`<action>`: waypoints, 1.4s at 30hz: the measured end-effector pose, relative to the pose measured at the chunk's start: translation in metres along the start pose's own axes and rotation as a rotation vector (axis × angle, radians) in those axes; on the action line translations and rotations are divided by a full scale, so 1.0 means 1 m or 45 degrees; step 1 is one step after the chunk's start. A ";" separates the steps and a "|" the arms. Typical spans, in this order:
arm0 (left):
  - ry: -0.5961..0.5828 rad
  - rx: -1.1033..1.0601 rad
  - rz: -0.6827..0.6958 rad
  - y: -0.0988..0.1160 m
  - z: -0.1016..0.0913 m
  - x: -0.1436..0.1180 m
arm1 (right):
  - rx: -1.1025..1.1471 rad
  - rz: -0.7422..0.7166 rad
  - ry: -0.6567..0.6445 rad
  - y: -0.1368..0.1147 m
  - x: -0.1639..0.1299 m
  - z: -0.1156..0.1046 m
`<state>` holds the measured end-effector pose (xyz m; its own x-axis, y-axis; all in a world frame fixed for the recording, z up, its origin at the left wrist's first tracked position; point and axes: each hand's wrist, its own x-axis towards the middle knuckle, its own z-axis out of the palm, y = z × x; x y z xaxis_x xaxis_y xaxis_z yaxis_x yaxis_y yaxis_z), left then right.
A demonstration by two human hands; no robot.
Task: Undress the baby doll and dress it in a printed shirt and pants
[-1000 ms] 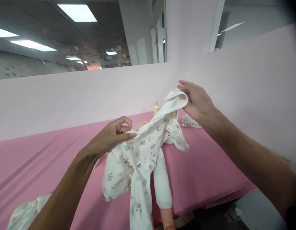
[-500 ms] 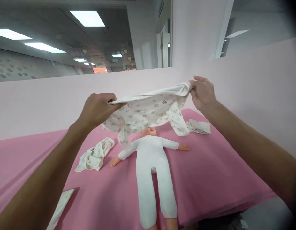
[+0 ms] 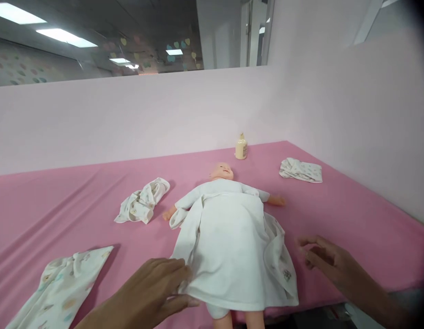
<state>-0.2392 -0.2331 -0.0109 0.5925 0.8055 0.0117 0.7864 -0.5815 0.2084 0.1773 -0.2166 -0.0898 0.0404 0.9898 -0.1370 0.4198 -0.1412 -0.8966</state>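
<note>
**Lying flat: a white garment spread over the doll**

Lying on its back on the pink table cover (image 3: 61,201), the doll (image 3: 222,172) has its head toward the far wall and its feet toward the near edge. A white baby garment (image 3: 228,246) is draped over its body from the shoulders down, inside out by the look of it, with a few small printed figures showing on the turned edge at the right. The doll's head, both hands and the lower legs stick out from under the cloth.

The left hand (image 3: 153,297) rests low at the near left corner of the garment, fingers stretched forward, with the fingertips (image 3: 184,274) touching the hem; it pinches nothing that can be seen, and the hand is loosely spread. The right hand (image 3: 326,262) hovers just beside the garment's right edge, apart from it, fingers half curled and holding nothing.

Around the doll lie other pieces of clothing. A crumpled printed piece (image 3: 143,206) sits just left of the doll's arm. A folded printed piece (image 3: 301,170) lies well to the right, near the side wall. A larger printed cloth (image 3: 61,283) lies flat at the near left, partly cut off by the picture's edge. A small cream bottle (image 3: 241,147) stands upright behind the doll's head, near the pale pink partition (image 3: 129,119) that runs along the back of the table.
</note>
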 end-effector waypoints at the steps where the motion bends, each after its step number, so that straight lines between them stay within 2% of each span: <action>1: -0.005 -0.083 -0.098 -0.004 -0.003 0.003 | -0.097 -0.077 0.018 -0.005 0.004 -0.001; 4: 0.114 -0.265 -0.406 -0.022 -0.011 0.031 | -0.305 -0.321 0.094 -0.040 0.029 0.001; 6: 0.316 -0.325 -0.476 -0.036 -0.010 0.061 | -0.337 -0.419 0.075 -0.064 0.058 0.010; 8: 0.447 -0.347 -0.487 -0.046 -0.004 0.092 | -0.313 -0.438 0.034 -0.079 0.089 0.025; 11: 0.428 -0.413 -0.527 -0.052 0.006 0.127 | -0.245 -0.358 -0.013 -0.084 0.123 0.048; 14: 0.367 -0.469 -0.533 -0.052 0.007 0.139 | -0.233 -0.362 -0.053 -0.082 0.131 0.059; 18: 0.300 -0.543 -0.495 -0.048 -0.009 0.121 | -0.039 -0.349 -0.200 -0.094 0.108 0.050; 23: 0.332 -0.584 -0.451 -0.030 -0.044 0.069 | 0.135 -0.374 -0.285 -0.136 0.066 0.032; 26: 0.454 -0.606 -0.516 -0.011 -0.068 0.036 | 0.169 -0.468 -0.246 -0.165 0.042 0.026; 29: 0.695 -0.555 -0.622 0.004 -0.096 0.009 | 0.273 -0.536 -0.207 -0.193 0.025 0.025; 30: 0.761 -0.518 -0.655 0.006 -0.104 0.004 | 0.298 -0.557 -0.200 -0.201 0.023 0.026; 32: 0.798 -0.414 -0.729 0.001 -0.114 0.004 | 0.297 -0.607 -0.170 -0.211 0.029 0.036; 33: 0.766 -0.356 -0.758 -0.005 -0.114 0.008 | 0.274 -0.637 -0.140 -0.213 0.036 0.045; 35: 0.661 -0.224 -0.772 -0.026 -0.102 0.025 | 0.206 -0.692 -0.061 -0.209 0.058 0.068; 37: 0.490 -0.139 -0.667 -0.052 -0.077 0.045 | 0.075 -0.690 -0.010 -0.194 0.083 0.092; 39: 0.315 -0.048 -0.673 -0.076 -0.047 0.060 | -0.007 -0.619 -0.068 -0.175 0.103 0.111; 41: 0.167 -0.025 -0.708 -0.092 -0.022 0.066 | -0.015 -0.631 -0.091 -0.155 0.114 0.119; 42: 0.123 -0.053 -0.662 -0.096 -0.014 0.066 | -0.009 -0.631 -0.072 -0.145 0.115 0.118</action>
<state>-0.2782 -0.1223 -0.0169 0.1059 0.9943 -0.0142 0.9633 -0.0991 0.2494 0.0137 -0.0846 -0.0254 -0.2143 0.9352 0.2820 0.3824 0.3460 -0.8568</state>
